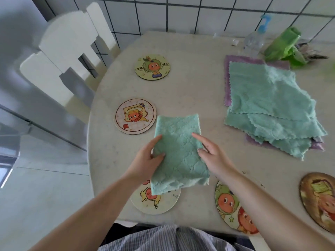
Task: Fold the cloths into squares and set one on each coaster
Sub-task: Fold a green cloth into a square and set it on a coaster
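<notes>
The folded cloth (178, 156) hides part of one coaster (155, 200); the far-right coaster (319, 200) is cut off; the bottle (253, 40) is blurred.

Fluffy, quilted teal cloth (178, 153) on a matt, speckled stone-like table (195, 84); coasters (135, 115) smooth, printed.
</notes>
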The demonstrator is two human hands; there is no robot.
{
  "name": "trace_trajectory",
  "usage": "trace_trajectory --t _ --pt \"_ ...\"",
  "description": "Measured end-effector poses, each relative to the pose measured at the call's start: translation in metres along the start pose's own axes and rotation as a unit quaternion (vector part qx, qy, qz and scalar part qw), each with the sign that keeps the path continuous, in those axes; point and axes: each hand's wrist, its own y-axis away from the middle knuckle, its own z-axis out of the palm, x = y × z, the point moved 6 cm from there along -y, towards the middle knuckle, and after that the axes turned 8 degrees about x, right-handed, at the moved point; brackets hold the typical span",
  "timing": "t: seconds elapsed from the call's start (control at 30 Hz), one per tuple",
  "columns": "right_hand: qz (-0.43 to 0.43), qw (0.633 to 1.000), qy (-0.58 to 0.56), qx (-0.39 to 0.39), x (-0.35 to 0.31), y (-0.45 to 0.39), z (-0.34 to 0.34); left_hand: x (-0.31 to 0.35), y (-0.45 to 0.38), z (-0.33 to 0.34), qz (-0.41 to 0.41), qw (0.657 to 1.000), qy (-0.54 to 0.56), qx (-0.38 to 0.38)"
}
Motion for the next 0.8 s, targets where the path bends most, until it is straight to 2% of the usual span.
trace_trajectory --t 0.13,0.3,0.47,0.53,0.63,0.8 --pt "0.057 0.997 0.029 -0.038 0.03 0.006 0.026 -0.019 -0.004 0.0 -0.014 0.99 -0.137 -0.028" --pt "0.067 0.997 -0.019 -0.022 0.039 0.023 0.023 -0.032 0.004 -0.011 -0.004 0.994 -0.11 -0.006" --pt "0.027 0.995 0.065 -0.069 0.037 0.053 0.026 -0.055 0.02 -0.022 -0.051 0.996 -0.065 -0.038" --pt "0.026 0.996 0.051 -0.061 0.035 0.056 0.028 -0.059 0.023 -0.023 -0.072 0.996 -0.038 -0.045" --pt "0.112 0.992 -0.02 -0.056 0.049 0.063 0.034 -0.066 0.028 -0.023 -0.129 0.991 -0.003 -0.045" --pt "0.28 0.936 -0.207 -0.045 0.07 0.079 0.042 -0.079 0.033 -0.025 -0.151 0.985 -0.017 -0.082"
